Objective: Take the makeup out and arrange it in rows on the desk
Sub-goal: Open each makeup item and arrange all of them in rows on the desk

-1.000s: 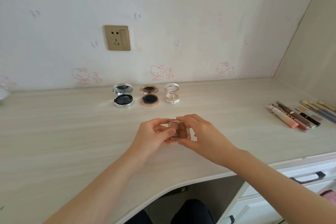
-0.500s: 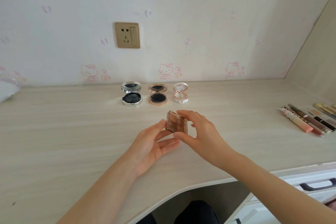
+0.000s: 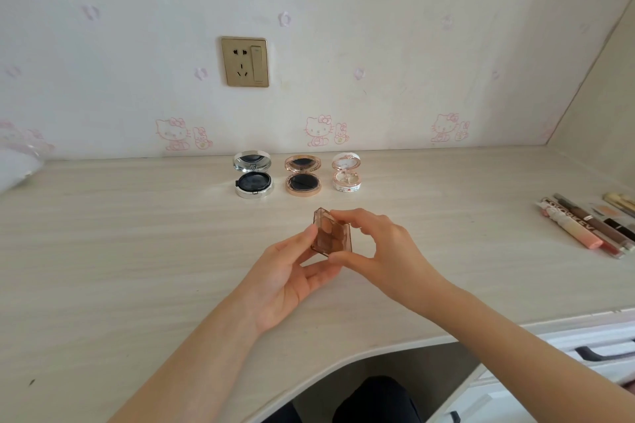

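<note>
A small brown square eyeshadow palette with a clear lid is lifted above the desk, tilted on edge. My right hand pinches it between thumb and fingers. My left hand lies palm up beneath it, thumb touching its left edge. Behind, three open round compacts stand in a row: a silver one, a rose-gold one and a white floral one.
Several lip glosses and pencils lie side by side at the desk's right end. A white soft object sits at the far left. White drawers with a dark handle are below right. A wall socket hangs above.
The palette was held flat in both hands, then lifted and tipped upright. My left hand loosened and turned palm up under it, while my right hand kept its pinch.
</note>
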